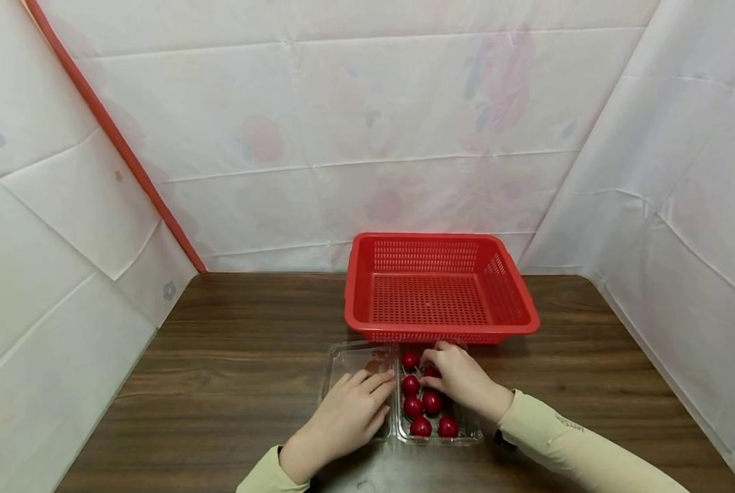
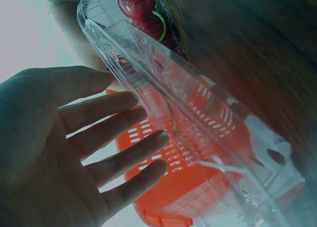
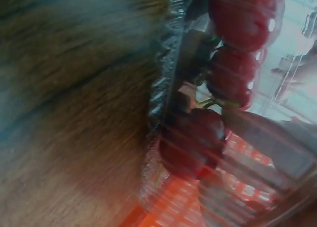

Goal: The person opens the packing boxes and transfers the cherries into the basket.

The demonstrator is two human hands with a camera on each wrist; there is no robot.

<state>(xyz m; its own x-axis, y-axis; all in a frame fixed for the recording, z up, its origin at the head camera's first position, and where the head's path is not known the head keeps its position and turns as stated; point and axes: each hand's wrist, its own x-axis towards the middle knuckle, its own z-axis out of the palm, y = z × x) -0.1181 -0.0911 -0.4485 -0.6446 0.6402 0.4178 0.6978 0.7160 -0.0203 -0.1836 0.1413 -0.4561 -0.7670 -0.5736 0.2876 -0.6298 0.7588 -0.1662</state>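
Note:
A clear plastic clamshell box [image 1: 439, 439] lies unfolded on the table, with several dark red cherries [image 1: 431, 402] in its right half. Green stems show on some of them in both wrist views. My right hand [image 1: 462, 376] reaches into that half and pinches a cherry [image 3: 193, 143] at the far right between thumb and fingers. Over the lid half [image 1: 343, 352] at the left lies my left hand [image 1: 349, 414], fingers nearly straight, their tips by the hinge side. In the left wrist view its fingers [image 2: 129, 153] are spread beside the clear lid; whether they touch it is hard to tell.
Just behind the box stands a red perforated plastic basket [image 1: 429, 298], with no contents seen in it. The dark wood-grain table [image 1: 238, 342] extends to both sides. White printed sheets [image 1: 269, 137] hang around it, and a red pole [image 1: 115, 137] slants down at the left.

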